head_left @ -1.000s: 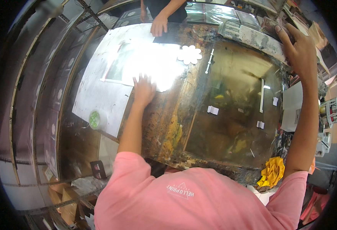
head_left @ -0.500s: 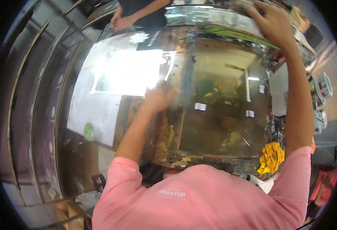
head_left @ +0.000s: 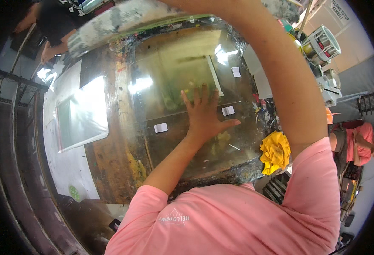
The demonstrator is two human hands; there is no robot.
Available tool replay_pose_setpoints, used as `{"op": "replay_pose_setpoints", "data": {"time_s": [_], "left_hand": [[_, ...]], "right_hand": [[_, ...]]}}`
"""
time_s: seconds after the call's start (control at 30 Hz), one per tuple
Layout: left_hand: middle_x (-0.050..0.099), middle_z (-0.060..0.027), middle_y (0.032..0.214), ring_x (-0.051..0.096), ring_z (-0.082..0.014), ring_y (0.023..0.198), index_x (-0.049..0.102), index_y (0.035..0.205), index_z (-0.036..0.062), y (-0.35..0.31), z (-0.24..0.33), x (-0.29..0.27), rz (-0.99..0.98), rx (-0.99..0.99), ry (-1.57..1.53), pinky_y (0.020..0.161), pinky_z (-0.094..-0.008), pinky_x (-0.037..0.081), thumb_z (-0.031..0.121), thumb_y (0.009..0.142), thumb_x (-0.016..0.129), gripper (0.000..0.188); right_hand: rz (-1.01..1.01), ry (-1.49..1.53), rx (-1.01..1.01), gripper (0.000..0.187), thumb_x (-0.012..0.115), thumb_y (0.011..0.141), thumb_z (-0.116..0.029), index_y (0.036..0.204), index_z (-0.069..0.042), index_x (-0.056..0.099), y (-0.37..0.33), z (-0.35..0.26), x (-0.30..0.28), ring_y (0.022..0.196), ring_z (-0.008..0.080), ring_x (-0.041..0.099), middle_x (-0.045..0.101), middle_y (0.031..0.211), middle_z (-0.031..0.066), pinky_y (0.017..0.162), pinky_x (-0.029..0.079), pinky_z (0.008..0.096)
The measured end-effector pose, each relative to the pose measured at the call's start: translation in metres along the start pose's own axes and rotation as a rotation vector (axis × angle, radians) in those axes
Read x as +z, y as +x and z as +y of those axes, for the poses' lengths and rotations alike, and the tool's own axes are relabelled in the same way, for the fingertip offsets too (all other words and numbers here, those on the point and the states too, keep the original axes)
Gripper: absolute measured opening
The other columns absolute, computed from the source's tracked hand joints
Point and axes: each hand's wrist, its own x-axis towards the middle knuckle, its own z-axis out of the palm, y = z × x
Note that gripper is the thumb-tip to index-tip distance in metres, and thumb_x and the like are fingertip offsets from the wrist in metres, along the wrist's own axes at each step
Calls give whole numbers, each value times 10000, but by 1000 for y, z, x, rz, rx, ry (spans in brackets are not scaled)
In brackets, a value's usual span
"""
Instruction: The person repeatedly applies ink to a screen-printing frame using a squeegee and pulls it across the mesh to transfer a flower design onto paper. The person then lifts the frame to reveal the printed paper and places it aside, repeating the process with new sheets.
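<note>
My left hand [head_left: 203, 117] is open, its fingers spread and palm down over the glossy brown panel [head_left: 195, 159]. It holds nothing. Small white paper tabs [head_left: 228, 111] lie beside it, and a thin pale strip [head_left: 214, 76] lies beyond the fingertips. My right arm stretches up across the right side to the top edge, where only the edge of my right hand [head_left: 212, 6] shows. Its fingers are cut off from view. Just below it, a stained whitish frame edge with a green lower strip [head_left: 161, 24] spans the far side of the table.
A clear sheet [head_left: 83, 121] lies over white paper [head_left: 70, 163] at left, with a green round piece [head_left: 74, 193] near its corner. A crumpled yellow cloth [head_left: 275, 152] sits at the right edge. Cans [head_left: 323, 44] stand beyond. Racks and other people are around.
My view has turned right. My left hand has moved from the paper's edge onto the brown panel, fingers now spread. My right hand has moved mostly past the top edge; the frame edge appears larger.
</note>
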Motion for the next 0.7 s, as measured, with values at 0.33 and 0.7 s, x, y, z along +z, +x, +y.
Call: {"op": "replay_pose_setpoints", "data": {"time_s": [0.33,0.7], "left_hand": [[506,-283,1531,457,-494,1422,610,1504,76,-2,3,-2,55,57,-19,1207,-824,22,974,742,563,1178],[517,-283,1530,454,-479,1463,661,1445,75,-5,0,-1,137,105,-40,1210,-817,43,940,759,592,1107]], "right_hand": [[-187,-76,185,637,561,938,-513,705,53,735,2,-17,-11,766,449,722,712,736,282,814,580,506],[-192,-26,140,661,570,926,-562,757,51,750,4,-3,2,809,426,735,724,765,283,822,550,522]]}}
